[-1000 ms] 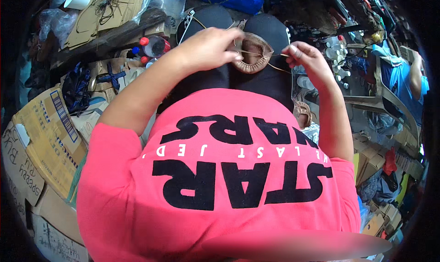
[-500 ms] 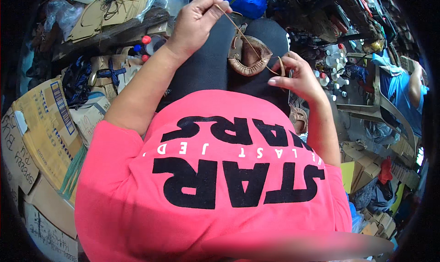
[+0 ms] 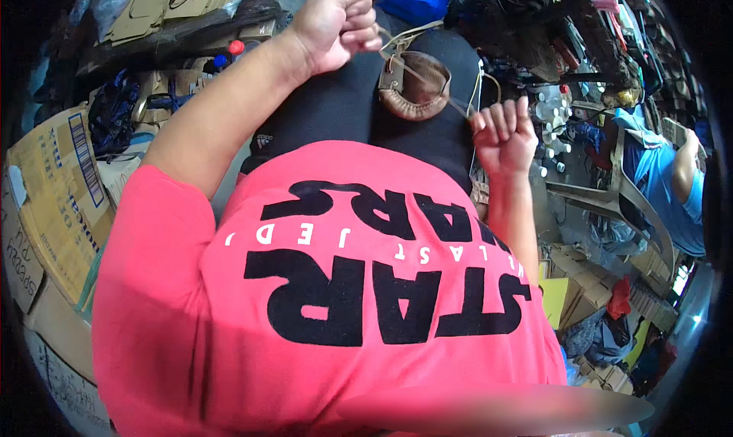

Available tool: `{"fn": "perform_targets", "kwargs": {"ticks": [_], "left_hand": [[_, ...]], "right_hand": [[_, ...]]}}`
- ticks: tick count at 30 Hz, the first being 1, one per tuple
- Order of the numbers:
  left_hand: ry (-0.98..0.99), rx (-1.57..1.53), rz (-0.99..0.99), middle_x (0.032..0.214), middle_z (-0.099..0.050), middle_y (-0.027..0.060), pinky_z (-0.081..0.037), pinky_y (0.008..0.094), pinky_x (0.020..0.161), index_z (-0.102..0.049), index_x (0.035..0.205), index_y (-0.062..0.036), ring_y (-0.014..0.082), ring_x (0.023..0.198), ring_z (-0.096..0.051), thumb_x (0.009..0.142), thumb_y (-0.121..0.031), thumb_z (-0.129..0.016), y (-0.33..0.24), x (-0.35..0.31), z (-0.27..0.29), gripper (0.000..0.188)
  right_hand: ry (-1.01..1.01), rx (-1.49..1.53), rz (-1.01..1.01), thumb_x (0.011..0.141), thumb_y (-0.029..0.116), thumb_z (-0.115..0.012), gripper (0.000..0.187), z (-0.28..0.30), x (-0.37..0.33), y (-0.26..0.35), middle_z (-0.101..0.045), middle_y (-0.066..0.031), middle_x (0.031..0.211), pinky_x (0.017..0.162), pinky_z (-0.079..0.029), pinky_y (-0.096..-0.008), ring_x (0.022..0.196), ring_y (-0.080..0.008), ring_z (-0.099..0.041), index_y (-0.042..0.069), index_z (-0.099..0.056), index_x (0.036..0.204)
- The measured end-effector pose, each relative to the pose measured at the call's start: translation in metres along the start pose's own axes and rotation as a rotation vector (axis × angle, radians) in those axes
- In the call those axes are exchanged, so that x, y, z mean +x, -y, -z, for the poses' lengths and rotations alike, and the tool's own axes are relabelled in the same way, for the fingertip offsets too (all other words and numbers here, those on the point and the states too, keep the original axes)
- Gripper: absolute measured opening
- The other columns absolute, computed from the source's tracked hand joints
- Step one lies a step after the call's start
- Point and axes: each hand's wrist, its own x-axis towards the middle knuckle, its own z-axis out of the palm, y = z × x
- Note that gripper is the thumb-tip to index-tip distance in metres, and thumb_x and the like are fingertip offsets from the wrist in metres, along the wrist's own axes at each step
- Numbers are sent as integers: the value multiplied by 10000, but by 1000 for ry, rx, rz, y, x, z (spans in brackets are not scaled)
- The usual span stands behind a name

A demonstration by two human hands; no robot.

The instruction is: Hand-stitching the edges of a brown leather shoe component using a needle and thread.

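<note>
A brown leather shoe (image 3: 412, 110) with a gathered, stitched edge rests on my dark-trousered thighs. A thin tan cord (image 3: 458, 105) runs across it, drawn out toward both sides. My left hand (image 3: 341, 26), up and to the left of the shoe, is closed in a fist with the cord coming from beside its fingers. On the other side my right hand (image 3: 502, 135) is also closed, the cord's other stretch reaching its fingers. Neither hand touches the shoe. Pale loops of cord hang at the shoe's far end and near my right hand.
Cardboard boxes (image 3: 57, 200) are stacked at my left. To the right stand several clear bottles (image 3: 551, 108) and a grey plastic chair (image 3: 641, 200). Another person in a blue top (image 3: 664, 169) sits at the far right. A blue bag (image 3: 416, 0) lies ahead.
My right hand has closed into a fist and moved slightly right and down. My left hand has moved a little and turned. The cord now pulls outward on both sides of the shoe.
</note>
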Motion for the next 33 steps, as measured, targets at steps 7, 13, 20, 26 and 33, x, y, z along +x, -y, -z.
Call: {"fn": "perform_targets", "kwargs": {"ticks": [7,13,20,26,33], "left_hand": [[-186,896,71,851,-643,76,-500,293,790,-633,915,-41,171,782,-626,948,-381,-481,-36,-17,21,374],[-297,1413,-238,1075,-588,69,-487,264,849,-614,1149,-41,149,1032,-573,827,-103,-638,-72,-66,86,328],[359,1702,-470,1041,-582,102,-468,363,849,-656,993,-82,286,982,-581,692,-183,-756,17,-35,-1,333],[497,1887,-304,982,-573,95,-485,406,762,-608,875,-80,305,918,-595,680,-216,-753,50,-10,-14,279],[426,2016,-496,970,-572,90,-507,422,673,-531,914,-106,312,781,-627,701,-233,-725,63,-29,-12,315]], "right_hand": [[-317,-379,-64,960,335,-474,349,12,-22,13,-629,-98,823,897,-432,-373,804,-199,-590,47,-619,826],[-431,-1655,-66,809,177,-692,396,88,-59,81,-613,-86,1090,830,-444,-267,992,-142,-571,65,-611,1180],[60,-1603,-144,846,207,-675,309,-43,34,36,-610,10,880,679,-425,-203,773,-49,-510,60,-638,1116],[151,-1991,-302,831,197,-692,260,-48,67,9,-629,-27,811,660,-465,-244,750,-67,-540,0,-627,987],[67,-1897,-435,771,376,-686,397,-61,55,0,-664,-90,772,559,-486,-285,621,-161,-607,24,-674,954]]}}
